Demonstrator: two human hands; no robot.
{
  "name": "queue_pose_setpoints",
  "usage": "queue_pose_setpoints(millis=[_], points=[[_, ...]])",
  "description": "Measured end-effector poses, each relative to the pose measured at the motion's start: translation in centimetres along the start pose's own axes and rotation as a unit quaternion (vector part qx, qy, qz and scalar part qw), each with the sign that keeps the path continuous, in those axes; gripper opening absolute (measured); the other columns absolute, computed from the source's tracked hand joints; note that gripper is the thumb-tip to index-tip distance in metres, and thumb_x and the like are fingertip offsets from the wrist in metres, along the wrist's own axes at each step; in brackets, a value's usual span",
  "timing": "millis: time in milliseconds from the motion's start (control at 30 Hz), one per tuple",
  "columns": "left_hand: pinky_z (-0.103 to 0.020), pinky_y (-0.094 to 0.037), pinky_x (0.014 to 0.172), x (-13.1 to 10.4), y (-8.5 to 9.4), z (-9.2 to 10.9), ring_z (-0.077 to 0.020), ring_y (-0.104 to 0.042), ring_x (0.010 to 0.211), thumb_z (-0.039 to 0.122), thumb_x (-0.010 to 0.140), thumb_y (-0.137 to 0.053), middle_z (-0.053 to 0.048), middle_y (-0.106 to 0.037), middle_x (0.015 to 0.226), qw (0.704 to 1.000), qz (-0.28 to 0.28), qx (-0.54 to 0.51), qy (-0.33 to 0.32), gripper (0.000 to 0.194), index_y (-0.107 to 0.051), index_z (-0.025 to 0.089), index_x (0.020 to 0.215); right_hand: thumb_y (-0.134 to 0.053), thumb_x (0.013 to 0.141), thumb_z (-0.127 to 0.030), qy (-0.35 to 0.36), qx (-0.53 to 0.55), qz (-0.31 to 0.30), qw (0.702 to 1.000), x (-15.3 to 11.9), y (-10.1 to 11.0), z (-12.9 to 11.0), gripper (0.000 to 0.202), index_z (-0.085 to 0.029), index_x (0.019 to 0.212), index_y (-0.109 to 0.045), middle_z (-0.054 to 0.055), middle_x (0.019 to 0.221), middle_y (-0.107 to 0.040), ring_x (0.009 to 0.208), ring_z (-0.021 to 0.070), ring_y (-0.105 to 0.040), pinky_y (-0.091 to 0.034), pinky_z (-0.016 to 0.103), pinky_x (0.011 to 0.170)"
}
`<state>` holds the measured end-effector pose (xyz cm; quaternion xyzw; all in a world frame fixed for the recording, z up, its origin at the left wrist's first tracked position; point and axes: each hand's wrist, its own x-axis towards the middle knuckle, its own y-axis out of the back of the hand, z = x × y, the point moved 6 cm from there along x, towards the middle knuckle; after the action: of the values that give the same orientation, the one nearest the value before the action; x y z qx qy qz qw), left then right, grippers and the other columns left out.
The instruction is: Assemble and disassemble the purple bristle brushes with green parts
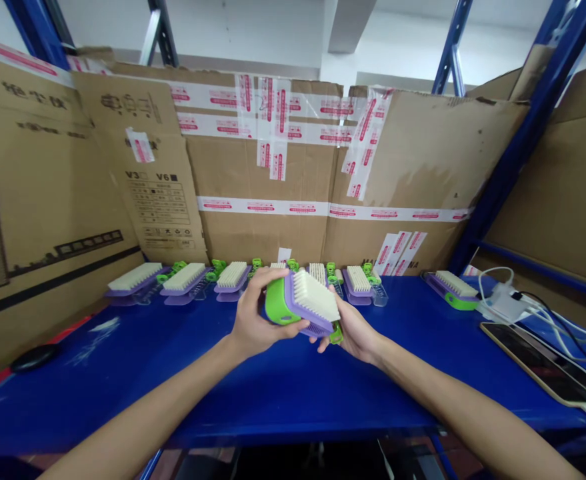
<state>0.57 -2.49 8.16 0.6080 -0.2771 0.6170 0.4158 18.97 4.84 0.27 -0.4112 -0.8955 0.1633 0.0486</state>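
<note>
Above the middle of the blue table, a purple and green scrub brush (315, 293) is tilted with its cream bristles facing up. My left hand (253, 320) is closed around its green end, thumb along the near side. At the opposite end, my right hand (355, 330) grips it from the right, with some fingers underneath and partly hidden. A small green piece (336, 333) shows by the right fingers; whether it belongs to the brush, I cannot tell. Behind my hands, several similar brushes, such as this one (185, 279), stand in a row with bristles up, green parts and clear plastic pieces beside them.
Cardboard panels (267, 173) wall the back and sides of the blue table (213, 393). At right are another brush (453, 288), a white charger with cables (505, 303) and a phone (537, 363). A black round object (33, 358) lies at the left edge.
</note>
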Motion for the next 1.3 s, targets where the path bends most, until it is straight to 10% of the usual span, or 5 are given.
queue_pose_setpoints(millis=[633, 967, 1300], points=[[-0.049, -0.06, 0.109, -0.9, 0.6, -3.9, -0.0299, -0.07, 0.121, 0.061, 0.088, -0.091, -0.009, -0.067, 0.135, 0.986, 0.057, -0.032, 0.155, 0.071, -0.063, 0.027, 0.144, -0.068, 0.109, -0.063, 0.04, -0.076, 0.032, 0.996, 0.1, 0.5, -0.7, 0.042, -0.022, 0.105, -0.068, -0.001, 0.071, -0.069, 0.052, 0.0127, -0.062, -0.036, 0.018, 0.035], [-0.041, -0.06, 0.093, -0.4, 2.2, -6.4, -0.0216, -0.065, 0.096, 0.067, 0.09, -0.087, -0.006, -0.065, 0.119, 0.975, 0.148, -0.007, 0.167, 0.066, -0.064, 0.024, 0.134, -0.093, 0.086, -0.063, 0.09, -0.109, -0.005, 0.99, -0.1, 1.1, -2.1, 0.055, -0.017, 0.112, -0.078, -0.002, 0.083, -0.07, 0.056, 0.0089, -0.059, -0.039, 0.019, 0.039], [-0.053, -0.057, 0.118, 0.2, 3.0, -6.6, -0.0315, -0.064, 0.132, 0.056, 0.077, -0.104, -0.013, -0.056, 0.144, 0.967, 0.191, 0.039, 0.164, 0.089, -0.05, 0.029, 0.143, -0.104, 0.076, -0.053, 0.17, -0.105, 0.052, 0.978, -0.3, 2.4, -3.8, 0.057, -0.019, 0.114, -0.077, -0.004, 0.083, -0.069, 0.063, 0.0095, -0.061, -0.05, 0.022, 0.057]])
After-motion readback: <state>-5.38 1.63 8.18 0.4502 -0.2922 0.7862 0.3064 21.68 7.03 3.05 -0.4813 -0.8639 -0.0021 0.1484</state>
